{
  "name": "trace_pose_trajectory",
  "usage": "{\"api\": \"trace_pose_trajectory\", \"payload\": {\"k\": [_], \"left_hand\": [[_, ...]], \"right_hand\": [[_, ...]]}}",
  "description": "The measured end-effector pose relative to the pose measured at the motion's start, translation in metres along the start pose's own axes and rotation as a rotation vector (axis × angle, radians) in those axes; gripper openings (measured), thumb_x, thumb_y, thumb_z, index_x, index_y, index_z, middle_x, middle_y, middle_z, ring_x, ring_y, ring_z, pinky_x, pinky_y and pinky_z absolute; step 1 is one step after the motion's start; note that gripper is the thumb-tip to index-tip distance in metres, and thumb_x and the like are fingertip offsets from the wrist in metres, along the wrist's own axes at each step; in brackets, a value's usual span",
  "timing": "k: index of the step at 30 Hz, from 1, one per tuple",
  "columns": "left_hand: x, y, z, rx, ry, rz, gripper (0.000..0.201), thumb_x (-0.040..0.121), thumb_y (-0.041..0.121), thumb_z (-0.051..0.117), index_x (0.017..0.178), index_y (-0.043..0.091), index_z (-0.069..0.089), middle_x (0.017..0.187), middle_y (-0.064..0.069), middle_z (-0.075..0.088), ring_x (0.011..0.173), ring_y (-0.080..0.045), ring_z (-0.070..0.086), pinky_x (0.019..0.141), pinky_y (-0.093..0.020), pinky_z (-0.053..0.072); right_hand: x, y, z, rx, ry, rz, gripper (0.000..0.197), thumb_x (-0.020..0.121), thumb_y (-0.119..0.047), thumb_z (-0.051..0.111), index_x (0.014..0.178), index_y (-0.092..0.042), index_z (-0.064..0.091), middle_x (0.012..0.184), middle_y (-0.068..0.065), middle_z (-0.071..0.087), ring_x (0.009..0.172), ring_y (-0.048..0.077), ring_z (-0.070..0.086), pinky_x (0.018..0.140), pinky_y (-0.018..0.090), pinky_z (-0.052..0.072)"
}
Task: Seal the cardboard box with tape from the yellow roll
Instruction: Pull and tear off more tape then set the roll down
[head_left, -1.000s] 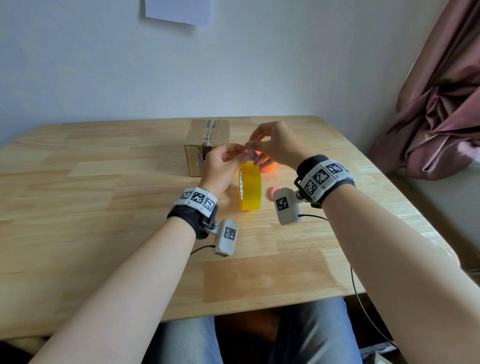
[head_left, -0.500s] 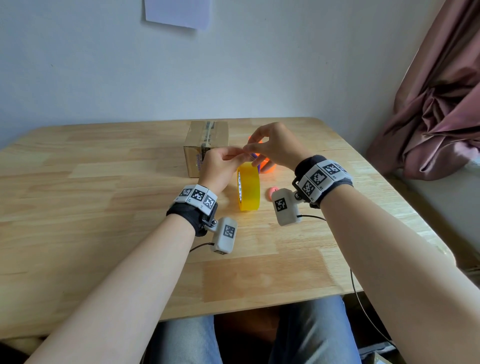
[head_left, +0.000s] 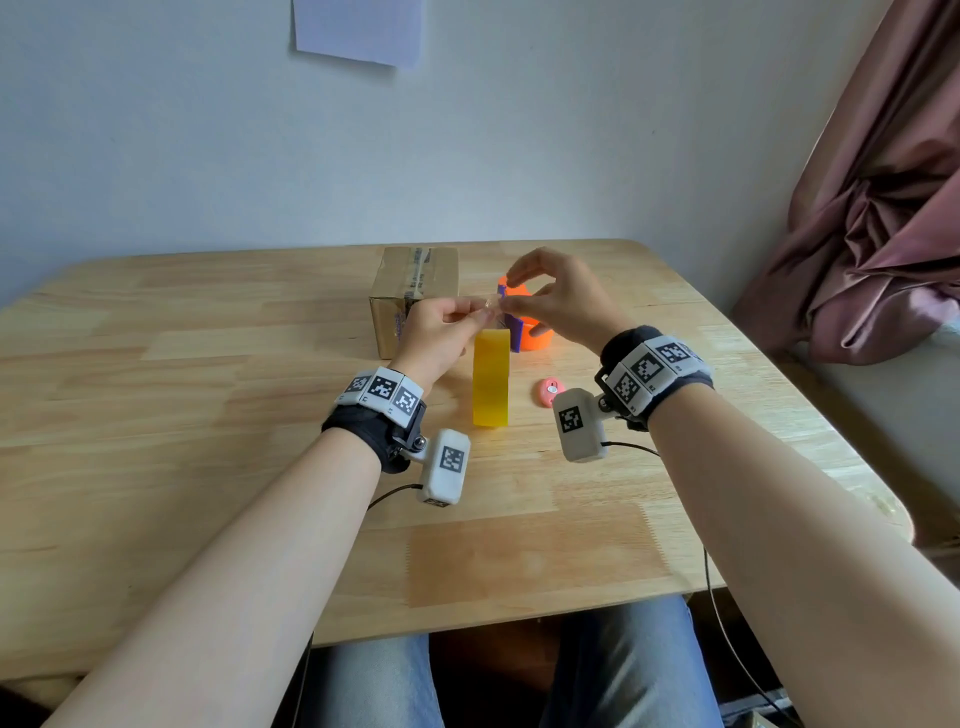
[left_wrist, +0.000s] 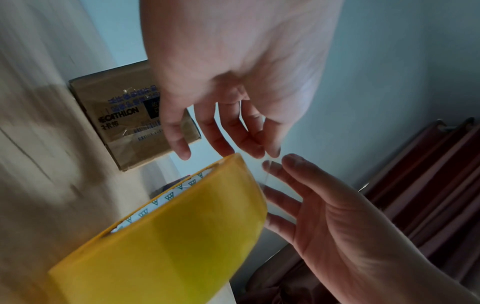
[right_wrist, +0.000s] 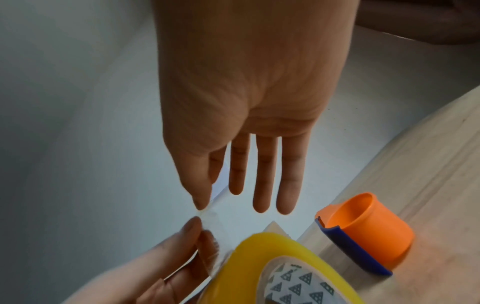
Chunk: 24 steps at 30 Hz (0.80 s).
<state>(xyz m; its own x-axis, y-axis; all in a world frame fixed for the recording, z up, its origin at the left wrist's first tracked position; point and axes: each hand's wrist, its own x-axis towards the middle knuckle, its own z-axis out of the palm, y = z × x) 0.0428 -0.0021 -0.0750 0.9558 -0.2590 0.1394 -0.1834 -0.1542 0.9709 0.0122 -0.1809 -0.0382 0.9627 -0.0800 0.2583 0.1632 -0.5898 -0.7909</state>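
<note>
Your left hand and right hand meet just above the yellow tape roll, which stands on its edge on the wooden table, nearer to you than the cardboard box. Each hand pinches the free end of clear tape between thumb and forefinger, with the other fingers spread loose; neither hand grips the roll itself, so it looks to hang from or balance under the strip.

To do this step well, I'd say you should keep the pinch on the very tip of the tape and hold the strip flat, since a clear end folds and sticks to itself easily. Shift one hand down to steady the roll before you pull, or it may tip or roll. Draw out enough to cover the box's top seam, then carry it over; that seam already shows old tape along it.

Beyond the roll, just beside the box, sits an orange tape dispenser with a blue edge, and a small pink object lies to the roll's right. A sheet of paper is stuck to the pale wall and a mauve curtain hangs at your right
</note>
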Motion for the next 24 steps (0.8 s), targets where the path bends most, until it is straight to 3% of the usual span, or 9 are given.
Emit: {"api": "trace_pose_trajectory", "payload": {"k": [3, 5, 8, 11, 14, 16, 17, 21, 24], "left_hand": [[0.002, -0.002, 0.001, -0.024, 0.011, -0.016, 0.005, 0.089, 0.033, 0.076, 0.088, 0.028, 0.075, 0.101, -0.01, 0.079, 0.086, -0.018, 0.068, 0.088, -0.05, 0.058], [0.003, -0.004, 0.002, -0.031, 0.018, -0.011, 0.003, 0.09, 0.029, 0.076, 0.087, 0.028, 0.074, 0.098, -0.008, 0.079, 0.085, -0.015, 0.068, 0.086, -0.049, 0.058], [0.005, -0.006, 0.004, -0.042, 0.015, -0.01, 0.004, 0.089, 0.026, 0.077, 0.086, 0.028, 0.074, 0.09, 0.001, 0.077, 0.086, -0.013, 0.069, 0.086, -0.047, 0.059], [0.006, -0.007, 0.005, -0.064, 0.013, -0.02, 0.005, 0.087, 0.027, 0.079, 0.084, 0.029, 0.076, 0.089, 0.006, 0.076, 0.09, -0.012, 0.069, 0.085, -0.044, 0.06], [0.009, -0.008, 0.005, -0.078, 0.018, -0.038, 0.005, 0.084, 0.028, 0.082, 0.085, 0.027, 0.077, 0.092, 0.006, 0.076, 0.092, -0.011, 0.07, 0.083, -0.039, 0.06], [0.01, -0.009, 0.005, -0.091, 0.021, -0.048, 0.007, 0.082, 0.029, 0.084, 0.085, 0.026, 0.078, 0.093, 0.005, 0.077, 0.083, -0.01, 0.068, 0.082, -0.038, 0.059], [0.011, -0.009, 0.005, -0.098, 0.024, -0.052, 0.008, 0.081, 0.029, 0.085, 0.085, 0.026, 0.078, 0.093, 0.003, 0.077, 0.077, -0.009, 0.065, 0.081, -0.039, 0.059], [0.013, -0.011, 0.003, -0.103, 0.022, -0.072, 0.011, 0.079, 0.031, 0.086, 0.084, 0.025, 0.078, 0.095, 0.001, 0.077, 0.077, -0.01, 0.064, 0.081, -0.042, 0.06], [0.014, -0.012, 0.001, -0.124, -0.009, -0.076, 0.012, 0.08, 0.031, 0.085, 0.089, 0.026, 0.077, 0.096, 0.003, 0.078, 0.095, -0.014, 0.069, 0.08, -0.041, 0.06]], "right_hand": [[-0.002, 0.007, 0.006, -0.026, 0.005, -0.013, 0.023, 0.086, -0.019, 0.082, 0.104, -0.007, 0.072, 0.09, 0.011, 0.077, 0.067, 0.029, 0.076, 0.057, 0.038, 0.064], [-0.003, 0.013, 0.008, -0.052, -0.008, -0.032, 0.019, 0.086, -0.022, 0.082, 0.101, -0.011, 0.078, 0.096, 0.01, 0.076, 0.07, 0.031, 0.077, 0.06, 0.049, 0.064], [-0.005, 0.019, 0.01, -0.068, 0.005, -0.038, 0.021, 0.088, -0.025, 0.082, 0.104, -0.012, 0.083, 0.104, 0.003, 0.073, 0.078, 0.029, 0.075, 0.066, 0.051, 0.062], [-0.007, 0.022, 0.012, -0.07, -0.001, -0.055, 0.02, 0.09, -0.025, 0.08, 0.105, -0.012, 0.084, 0.105, 0.004, 0.074, 0.083, 0.029, 0.072, 0.072, 0.049, 0.061], [-0.007, 0.021, 0.013, -0.1, -0.025, -0.073, 0.019, 0.093, -0.024, 0.076, 0.106, -0.013, 0.084, 0.106, 0.008, 0.075, 0.077, 0.027, 0.072, 0.066, 0.04, 0.061], [-0.007, 0.02, 0.013, -0.086, -0.051, -0.094, 0.016, 0.092, -0.019, 0.075, 0.104, -0.011, 0.083, 0.105, 0.01, 0.076, 0.07, 0.024, 0.069, 0.058, 0.027, 0.058], [-0.007, 0.02, 0.012, -0.075, -0.061, -0.104, 0.014, 0.091, -0.017, 0.076, 0.102, -0.012, 0.084, 0.103, 0.01, 0.076, 0.068, 0.024, 0.067, 0.057, 0.026, 0.056], [-0.004, 0.024, 0.014, -0.084, -0.027, -0.118, 0.01, 0.087, -0.024, 0.081, 0.094, -0.017, 0.084, 0.1, 0.013, 0.074, 0.082, 0.035, 0.069, 0.075, 0.048, 0.058], [-0.002, 0.025, 0.016, -0.067, -0.02, -0.117, 0.012, 0.089, -0.025, 0.08, 0.094, -0.015, 0.084, 0.099, 0.013, 0.073, 0.081, 0.037, 0.069, 0.074, 0.051, 0.057]]}}
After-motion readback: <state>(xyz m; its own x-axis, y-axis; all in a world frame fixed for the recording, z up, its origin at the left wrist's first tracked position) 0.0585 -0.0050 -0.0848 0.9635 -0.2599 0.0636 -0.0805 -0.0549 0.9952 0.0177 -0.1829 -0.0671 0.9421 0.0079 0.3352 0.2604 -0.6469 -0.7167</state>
